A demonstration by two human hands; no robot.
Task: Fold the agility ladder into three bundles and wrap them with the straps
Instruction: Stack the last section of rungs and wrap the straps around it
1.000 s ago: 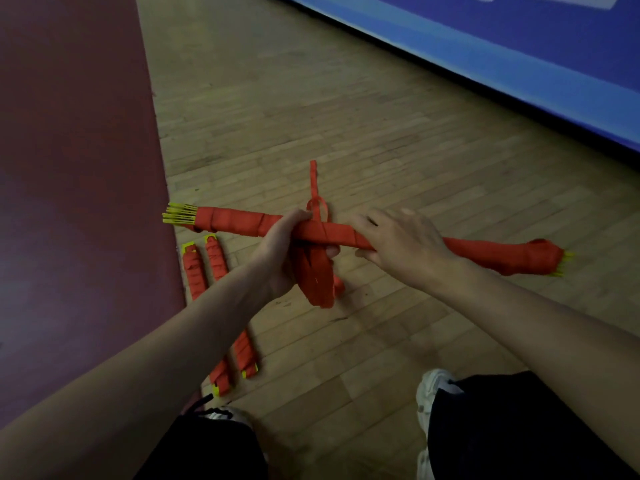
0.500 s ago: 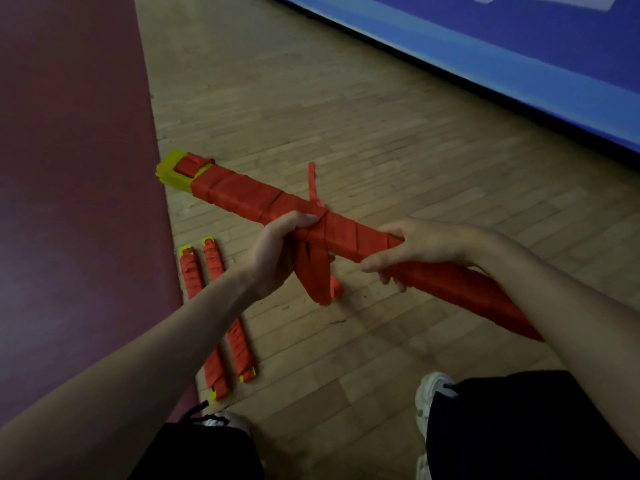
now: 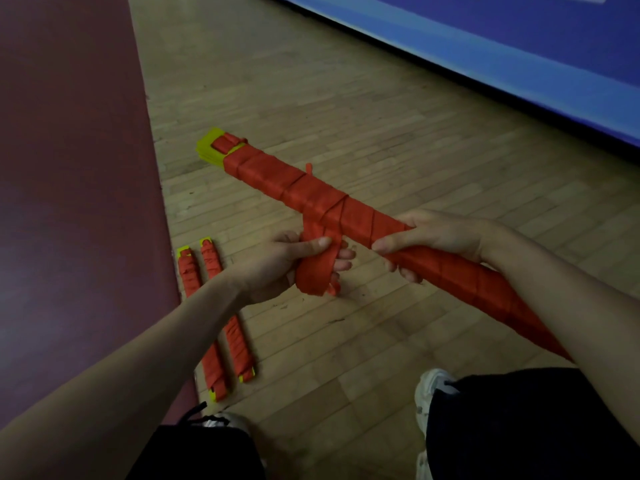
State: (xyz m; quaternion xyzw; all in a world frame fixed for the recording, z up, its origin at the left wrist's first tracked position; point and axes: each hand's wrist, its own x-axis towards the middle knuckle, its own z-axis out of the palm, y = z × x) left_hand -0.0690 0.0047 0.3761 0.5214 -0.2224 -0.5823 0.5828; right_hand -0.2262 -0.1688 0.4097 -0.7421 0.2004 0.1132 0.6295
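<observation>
A pale wooden gym floor [image 3: 381,109] fills the view, seen from above by a person crouching over it. Held above it is a long ladder bundle [image 3: 273,178], wound in red strap. Its long axis runs on a diagonal: the yellow rung ends [image 3: 209,152] point away to the far left, and the near end slopes down toward the person's right knee, where the right forearm hides it.

Left of the bundle's middle and nearer the person, two finished bundles lie side by side on the floor, one [image 3: 188,278] just beside the other [image 3: 239,341], both well apart from the held bundle.

The right hand [image 3: 433,237] clasps the bundle just on the near side of its middle, fingers curled round the wrapped shaft. The left hand [image 3: 277,261] sits below the bundle's middle, near the right hand but apart from it. Its thumb and fingers pinch the loose strap [image 3: 311,271], a folded red tail that drops from crossed wraps at the bundle's middle.

This looks like the third and last bundle, nearly bound. The strap leaves the bundle on its underside, straight toward the left hand and across the long axis, so the left hand seems the one placed to carry it round or tuck it in while the right hand steadies the shaft.
</observation>
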